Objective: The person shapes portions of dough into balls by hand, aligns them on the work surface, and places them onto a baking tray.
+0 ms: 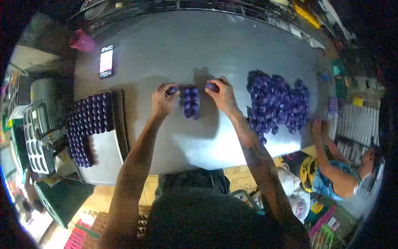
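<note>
At the middle of the grey table (166, 45), my left hand (163, 98) is closed on a small purple piece (172, 90). Opposite it, my right hand (223, 94) pinches another purple piece (212, 86). Between the hands stands a short block of purple pieces (190, 103) in rows, and neither hand touches it. A large loose heap of purple pieces (275, 99) lies to the right. On the left, a tray (105, 149) carries close rows of purple pieces (89, 120), with part of its surface bare.
A lit phone (106, 61) lies at the table's back left, near a pink object (82, 40). Another person (336, 176) is at the right edge, a hand by the table. Stacked trays (37, 145) stand at the far left, and a green bin (60, 199) is below them.
</note>
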The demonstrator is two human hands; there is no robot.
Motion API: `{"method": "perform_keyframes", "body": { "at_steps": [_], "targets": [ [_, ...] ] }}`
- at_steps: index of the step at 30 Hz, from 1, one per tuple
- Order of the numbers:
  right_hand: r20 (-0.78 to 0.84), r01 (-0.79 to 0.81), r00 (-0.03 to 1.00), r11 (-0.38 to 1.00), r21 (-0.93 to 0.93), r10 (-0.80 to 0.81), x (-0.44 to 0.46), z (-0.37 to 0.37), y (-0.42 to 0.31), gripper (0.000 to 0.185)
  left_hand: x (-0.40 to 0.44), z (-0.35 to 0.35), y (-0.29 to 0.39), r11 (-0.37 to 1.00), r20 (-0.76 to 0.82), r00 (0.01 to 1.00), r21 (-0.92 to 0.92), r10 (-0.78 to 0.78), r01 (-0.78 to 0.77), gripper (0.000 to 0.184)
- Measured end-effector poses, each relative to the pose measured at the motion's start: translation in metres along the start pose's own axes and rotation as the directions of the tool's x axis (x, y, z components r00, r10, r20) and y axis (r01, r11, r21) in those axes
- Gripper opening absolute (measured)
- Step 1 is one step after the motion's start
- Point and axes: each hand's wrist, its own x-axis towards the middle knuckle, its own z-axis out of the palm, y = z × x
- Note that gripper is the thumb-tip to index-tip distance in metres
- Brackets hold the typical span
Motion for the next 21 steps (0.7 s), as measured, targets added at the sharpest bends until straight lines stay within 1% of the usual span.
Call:
{"method": "perform_keyframes", "body": {
  "at_steps": [1,3,5,6,8,9,10,12,13,14,16,17,18,19,20,21],
  "targets": [
    [-0.012,-0.009,1.000,1.000,-0.016,0.009,-0.020,0.003,-0.011,0.045,-0.024,-0.002,0.005,0.997,0.036,0.996,-0.026,-0.077,0.078,0.034],
    [-0.032,-0.117,0.993,0.993,-0.012,0.116,-0.077,0.018,-0.032,0.033,-0.080,-0.007,0.012,0.993,0.063,0.997,-0.105,-0.053,0.059,0.040],
    [0.040,0.000,0.999,0.996,-0.092,0.003,-0.134,0.042,-0.027,0.032,-0.138,0.009,-0.002,0.967,0.109,0.984,-0.200,-0.140,0.160,0.038],
    [0.032,-0.002,0.999,0.995,-0.099,0.006,-0.145,0.048,-0.032,0.032,-0.145,0.010,0.007,0.966,0.114,0.985,-0.207,-0.132,0.153,0.038],
    [0.015,-0.052,0.998,0.990,-0.130,0.055,-0.155,0.066,-0.044,0.032,-0.152,0.017,0.035,0.954,0.054,0.979,-0.222,-0.196,0.203,0.036],
    [0.010,-0.076,0.997,0.987,-0.143,0.078,-0.156,0.074,-0.047,0.032,-0.153,0.019,0.041,0.946,0.022,0.973,-0.229,-0.232,0.230,0.034],
    [0.010,-0.078,0.997,0.987,-0.144,0.080,-0.153,0.081,-0.040,0.032,-0.152,0.025,0.039,0.945,0.024,0.972,-0.229,-0.232,0.231,0.034],
    [-0.010,0.132,0.990,0.960,-0.247,-0.138,-0.135,0.095,-0.006,0.035,-0.138,0.045,0.027,0.975,-0.067,0.982,-0.153,-0.176,0.164,0.035],
    [-0.013,0.232,0.969,0.926,-0.297,-0.247,-0.130,0.098,-0.001,0.037,-0.134,0.052,0.026,0.985,-0.110,0.984,-0.110,-0.142,0.130,0.035],
    [-0.017,0.233,0.969,0.927,-0.295,-0.248,-0.127,0.103,0.003,0.037,-0.133,0.055,0.025,0.986,-0.110,0.984,-0.107,-0.139,0.127,0.035],
    [-0.072,0.152,0.982,0.960,-0.236,-0.173,-0.130,0.095,-0.003,0.033,-0.139,0.055,0.026,0.974,-0.106,0.983,-0.183,-0.152,0.131,0.038],
    [-0.080,0.136,0.984,0.962,-0.239,-0.159,-0.138,0.076,-0.001,0.033,-0.146,0.058,0.027,0.894,-0.128,0.961,-0.413,-0.246,0.174,0.038],
    [-0.049,0.076,0.995,0.979,-0.191,-0.087,-0.146,0.045,-0.016,0.031,-0.154,0.064,0.033,0.757,-0.125,0.929,-0.622,-0.348,0.200,0.038],
    [-0.008,0.018,1.000,0.990,-0.141,-0.019,-0.149,0.013,-0.031,0.030,-0.156,0.058,0.060,0.878,-0.204,0.912,-0.407,-0.355,0.250,0.035],
    [0.036,-0.039,0.998,0.995,-0.087,0.042,-0.147,-0.010,-0.030,0.029,-0.151,0.055,0.086,0.940,-0.286,0.898,-0.161,-0.335,0.300,0.033],
    [-0.021,-0.017,1.000,0.979,-0.205,0.013,-0.149,-0.035,-0.009,0.030,-0.148,0.072,0.096,0.939,-0.276,0.900,-0.154,-0.339,0.307,0.033]
  ]
}}
